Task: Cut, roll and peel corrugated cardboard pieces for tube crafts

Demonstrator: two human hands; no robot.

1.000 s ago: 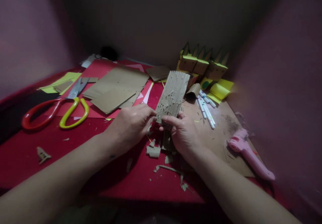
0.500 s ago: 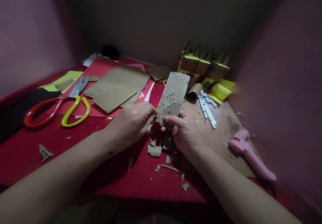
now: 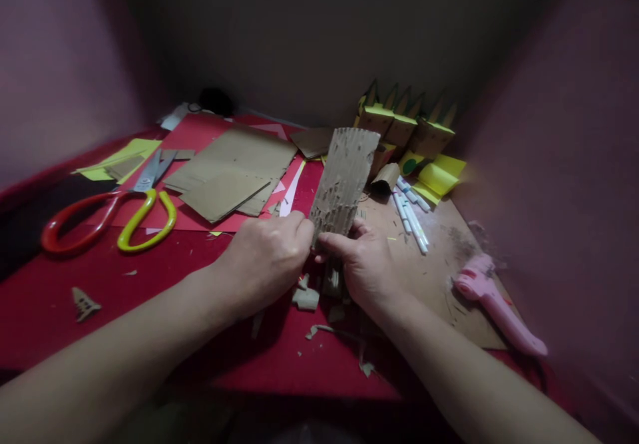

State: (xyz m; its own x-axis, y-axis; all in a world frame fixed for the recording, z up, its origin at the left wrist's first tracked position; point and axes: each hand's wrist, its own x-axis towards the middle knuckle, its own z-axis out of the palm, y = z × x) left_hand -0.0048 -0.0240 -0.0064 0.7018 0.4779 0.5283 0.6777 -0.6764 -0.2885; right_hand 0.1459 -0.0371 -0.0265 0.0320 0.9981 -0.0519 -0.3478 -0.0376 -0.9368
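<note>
- The corrugated cardboard strip [image 3: 347, 171] is up in front of the person, above the middle of the tabletop [image 3: 239, 364], long ridges bared, facing them, with rough torn patches
- The right hand [image 3: 369, 264] has its grip clamped on the strip's near end, thumb across the ridged face, seemingly to steady it and leave most of that face exposed
- The left hand [image 3: 267, 257] is curled against the strip's near left edge; its fingertips are hidden, so I cannot tell whether that grip is clamped on anything, though it seems placed to work that edge
- Just below the hands lie torn scraps [image 3: 305, 299] and another ridged piece [image 3: 333, 281], partly covered by the right hand
- The scissors [image 3: 147, 179] rest to the left, handles toward the person, which would make them easy to take up
- Cardboard sheets [image 3: 234, 158] lie on red paper [image 3: 194, 138] farther back
- On the right, a board [image 3: 439, 291] carries markers [image 3: 412, 221] and a pink glue gun [image 3: 499, 304], which juts past its edge close to the right wall [image 3: 574, 164]
- The near edge runs below the forearms; elbow room looks wider leftward, while a spiky-topped cardboard model [image 3: 404, 124] crowds the space behind the strip
</note>
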